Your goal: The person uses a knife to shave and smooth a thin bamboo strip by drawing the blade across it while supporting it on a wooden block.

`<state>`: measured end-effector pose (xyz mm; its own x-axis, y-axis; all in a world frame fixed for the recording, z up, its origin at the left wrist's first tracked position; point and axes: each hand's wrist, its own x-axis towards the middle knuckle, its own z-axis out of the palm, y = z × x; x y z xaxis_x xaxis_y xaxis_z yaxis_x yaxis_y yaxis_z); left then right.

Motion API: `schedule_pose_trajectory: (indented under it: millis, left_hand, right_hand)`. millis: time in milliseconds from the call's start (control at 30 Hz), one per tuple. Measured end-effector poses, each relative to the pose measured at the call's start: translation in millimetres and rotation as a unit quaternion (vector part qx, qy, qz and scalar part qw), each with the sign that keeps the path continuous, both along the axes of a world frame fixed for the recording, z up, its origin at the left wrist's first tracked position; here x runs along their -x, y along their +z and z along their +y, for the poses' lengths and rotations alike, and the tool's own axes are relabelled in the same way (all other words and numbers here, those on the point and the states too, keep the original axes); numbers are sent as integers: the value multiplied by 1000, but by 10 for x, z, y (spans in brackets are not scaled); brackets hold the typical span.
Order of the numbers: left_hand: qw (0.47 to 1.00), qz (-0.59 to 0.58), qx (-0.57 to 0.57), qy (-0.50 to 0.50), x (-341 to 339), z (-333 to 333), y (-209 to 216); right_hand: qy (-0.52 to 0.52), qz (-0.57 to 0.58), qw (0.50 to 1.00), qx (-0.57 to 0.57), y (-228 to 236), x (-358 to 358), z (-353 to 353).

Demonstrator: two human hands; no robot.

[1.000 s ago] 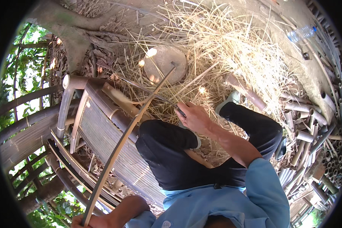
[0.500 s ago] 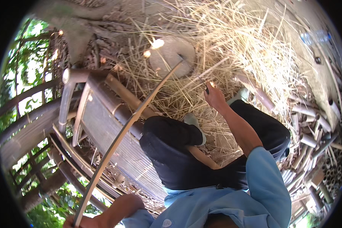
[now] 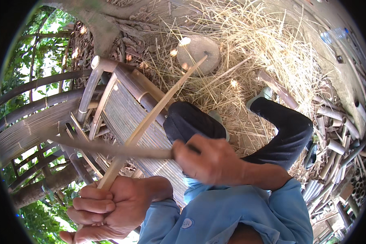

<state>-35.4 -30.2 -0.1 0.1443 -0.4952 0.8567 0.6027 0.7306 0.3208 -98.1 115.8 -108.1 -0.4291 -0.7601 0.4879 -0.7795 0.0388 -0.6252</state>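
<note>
My left hand (image 3: pixel 116 207), at the lower left, has its fingers wrapped round a long pale bamboo strip (image 3: pixel 158 107). The strip slants up and away over the bench, its far end at a dark spot on a round, flat, stone-like block (image 3: pixel 193 45). In my right hand (image 3: pixel 211 162) is the dark handle of a long knife (image 3: pixel 105 149). Its curved blade, smeared by motion, points left and crosses the strip just above my left hand. Whether the edge touches the strip I cannot tell.
A bamboo bench (image 3: pixel 130 116) stands beside my left knee. Straw-like shavings (image 3: pixel 268 44) cover the ground ahead. At right lie cut bamboo tubes (image 3: pixel 335 146) and a plastic bottle (image 3: pixel 333 35). A tree trunk (image 3: pixel 101 34) rises at the far left.
My right hand has swung the knife from above the shavings back and left across the strip. My left hand, with the strip, has come further into view. The whole view has shifted slightly.
</note>
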Motion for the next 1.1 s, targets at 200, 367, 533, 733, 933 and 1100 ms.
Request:
schedule_pose_trajectory:
  millis: [200, 367, 533, 733, 933, 1100]
  left_hand:
    - [997, -26, -16, 68, 11, 104, -12]
    - [999, 7, -52, 13, -41, 114, -18]
    - [997, -2, -50, 61, -30, 109, -14]
    - [998, -7, -42, 53, -15, 44, -9]
    - [999, 10, -43, 25, -55, -50, -7]
    - [993, -41, -43, 105, -54, -202, -4]
  right_hand:
    - [-35, -28, 999, -18, -114, 13, -23]
    - [-4, -18, 999, 33, -121, -88, 49]
    - [-72, -38, 995, -62, -411, 193, 3]
    - [-135, -46, 987, -80, -866, 508, -174]
    - [-51, 25, 998, -27, -914, 349, -117]
    - [-122, -114, 975, -149, -1264, 568, -164]
